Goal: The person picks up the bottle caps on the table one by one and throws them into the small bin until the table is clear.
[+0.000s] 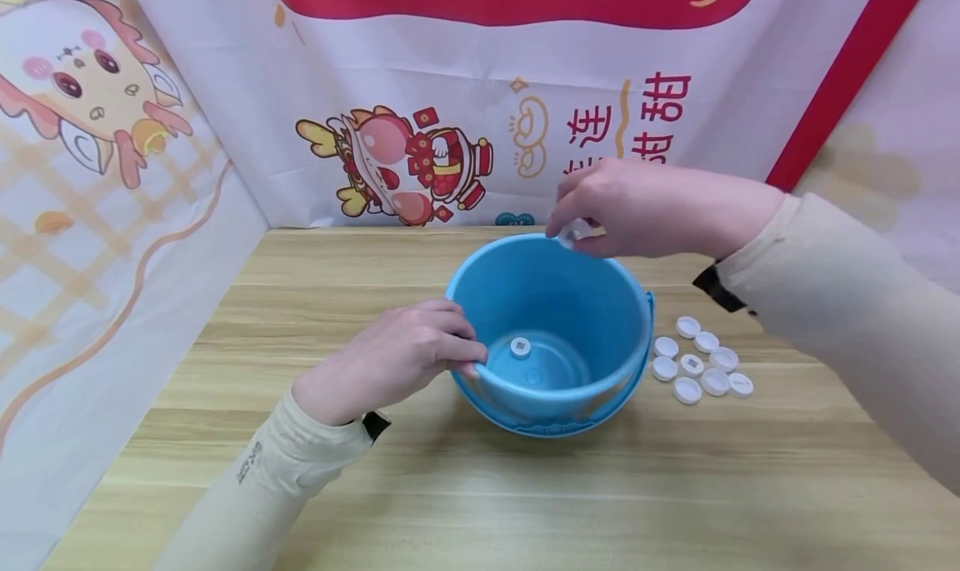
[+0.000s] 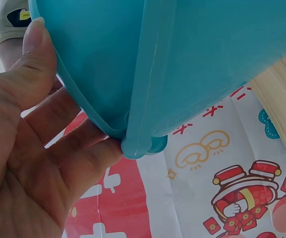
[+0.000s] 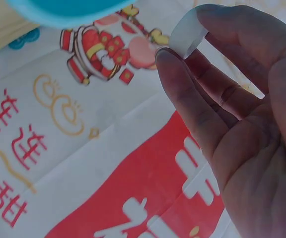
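A blue bucket (image 1: 555, 396) stands on the wooden table, its handle lowered against the near side. My left hand (image 1: 401, 350) grips the bucket's left rim, thumb on one side and fingers on the other, as the left wrist view (image 2: 38, 144) also shows. Over the far right rim, my right hand (image 1: 630, 208) pinches a white bottle cap (image 3: 188, 33) between thumb and fingertips. Inside the bucket, one white cap (image 1: 520, 348) lies on the bottom. Several more white caps (image 1: 692, 365) lie in a loose group on the table right of the bucket.
The wooden tabletop (image 1: 315, 304) runs back to a printed cloth (image 1: 420, 62) hanging behind it. Another patterned cloth (image 1: 90, 246) borders the left side. The right forearm reaches over the table just beyond the loose caps.
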The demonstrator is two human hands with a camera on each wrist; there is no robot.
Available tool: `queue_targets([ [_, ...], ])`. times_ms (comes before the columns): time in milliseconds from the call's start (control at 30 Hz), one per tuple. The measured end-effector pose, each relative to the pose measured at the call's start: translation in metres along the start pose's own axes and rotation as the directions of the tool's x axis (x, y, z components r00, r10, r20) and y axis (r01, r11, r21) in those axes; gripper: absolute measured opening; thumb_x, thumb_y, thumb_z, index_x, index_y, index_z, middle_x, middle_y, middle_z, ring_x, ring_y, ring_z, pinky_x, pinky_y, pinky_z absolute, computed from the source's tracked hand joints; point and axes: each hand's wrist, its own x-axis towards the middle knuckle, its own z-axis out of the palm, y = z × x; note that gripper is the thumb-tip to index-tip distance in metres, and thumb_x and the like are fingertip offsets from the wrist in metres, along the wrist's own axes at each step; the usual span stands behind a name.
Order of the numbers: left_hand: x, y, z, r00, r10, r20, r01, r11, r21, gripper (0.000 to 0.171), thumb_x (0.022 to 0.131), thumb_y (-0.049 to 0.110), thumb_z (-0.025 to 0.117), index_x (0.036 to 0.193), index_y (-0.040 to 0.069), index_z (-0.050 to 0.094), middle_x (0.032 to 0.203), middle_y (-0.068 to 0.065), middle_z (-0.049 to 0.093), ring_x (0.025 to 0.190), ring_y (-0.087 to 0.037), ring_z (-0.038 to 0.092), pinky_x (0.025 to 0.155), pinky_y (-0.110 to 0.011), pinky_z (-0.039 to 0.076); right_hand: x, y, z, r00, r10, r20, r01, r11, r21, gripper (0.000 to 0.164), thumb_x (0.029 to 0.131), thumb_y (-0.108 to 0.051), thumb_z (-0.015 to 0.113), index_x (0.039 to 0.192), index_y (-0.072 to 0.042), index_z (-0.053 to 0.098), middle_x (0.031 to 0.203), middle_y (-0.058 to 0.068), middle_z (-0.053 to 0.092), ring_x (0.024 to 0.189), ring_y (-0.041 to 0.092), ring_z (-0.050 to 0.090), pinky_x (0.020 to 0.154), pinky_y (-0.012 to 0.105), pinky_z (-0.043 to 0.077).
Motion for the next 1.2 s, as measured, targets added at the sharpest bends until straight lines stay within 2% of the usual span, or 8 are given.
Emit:
queue_targets([
  [167, -0.001, 0.000, 0.000, 1.000, -0.016, 0.006, 0.016, 1.000, -0.005, 0.025, 0.082, 0.014, 0.080, 0.107, 0.015, 0.078, 0.098, -0.002, 0.071, 0.098, -0.018, 0.063, 0.084, -0.032, 0.057, 0.015, -0.011, 0.005, 0.998, -0.002, 0.061, 0.003, 1.000, -0.017, 0.037, 0.083, -0.018, 0.081, 0.119, -0.018, 0.072, 0.112, 0.003, 0.067, 0.099, 0.022, 0.065, 0.079, 0.040, 0.059],
  [433, 0.000, 0.001, 0.000, 1.000, -0.017, 0.009, 0.017, 1.000, 0.003, 0.026, 0.081, 0.014, 0.081, 0.108, 0.015, 0.078, 0.099, -0.001, 0.071, 0.099, -0.018, 0.063, 0.085, -0.033, 0.057, 0.033, -0.022, 0.008, 0.993, -0.046, 0.108, 0.050, 0.998, -0.030, 0.036, 0.086, -0.019, 0.079, 0.121, -0.015, 0.072, 0.113, 0.007, 0.067, 0.101, 0.023, 0.066, 0.086, 0.040, 0.057],
  [700, 0.000, 0.001, 0.001, 0.999, -0.035, 0.012, 0.035, 0.999, -0.008, 0.024, 0.082, 0.016, 0.081, 0.106, 0.013, 0.079, 0.100, -0.001, 0.071, 0.099, -0.016, 0.063, 0.085, -0.031, 0.056, 0.045, -0.029, 0.012, 0.988, -0.036, 0.147, 0.037, 0.999, -0.002, 0.038, 0.088, -0.024, 0.077, 0.125, -0.017, 0.070, 0.118, 0.007, 0.066, 0.105, 0.024, 0.065, 0.088, 0.041, 0.056],
  [833, 0.000, 0.001, 0.001, 1.000, -0.022, 0.010, 0.022, 1.000, 0.000, 0.026, 0.081, 0.014, 0.082, 0.107, 0.014, 0.078, 0.100, -0.002, 0.071, 0.099, -0.018, 0.063, 0.085, -0.032, 0.057, 0.049, -0.029, 0.013, 0.988, -0.025, 0.153, 0.028, 0.999, -0.022, 0.042, 0.088, -0.030, 0.076, 0.127, -0.018, 0.069, 0.121, 0.007, 0.066, 0.107, 0.025, 0.064, 0.088, 0.043, 0.056],
  [1000, 0.000, 0.000, 0.001, 1.000, -0.017, 0.016, 0.017, 1.000, 0.004, 0.028, 0.080, 0.014, 0.082, 0.108, 0.016, 0.078, 0.101, -0.001, 0.071, 0.100, -0.018, 0.063, 0.084, -0.033, 0.057, 0.047, -0.027, 0.009, 0.987, -0.014, 0.158, 0.020, 0.999, -0.035, 0.039, 0.090, -0.030, 0.075, 0.126, -0.017, 0.069, 0.124, 0.007, 0.065, 0.110, 0.026, 0.063, 0.091, 0.044, 0.054],
  [1200, -0.001, 0.000, 0.000, 1.000, -0.022, 0.019, 0.023, 1.000, -0.008, 0.029, 0.081, 0.014, 0.082, 0.109, 0.015, 0.078, 0.101, -0.002, 0.071, 0.100, -0.018, 0.063, 0.085, -0.033, 0.057, 0.035, -0.011, 0.006, 0.990, 0.005, 0.139, 0.000, 0.999, -0.032, 0.037, 0.089, -0.029, 0.076, 0.123, -0.019, 0.071, 0.117, 0.004, 0.068, 0.104, 0.022, 0.065, 0.088, 0.042, 0.056],
])
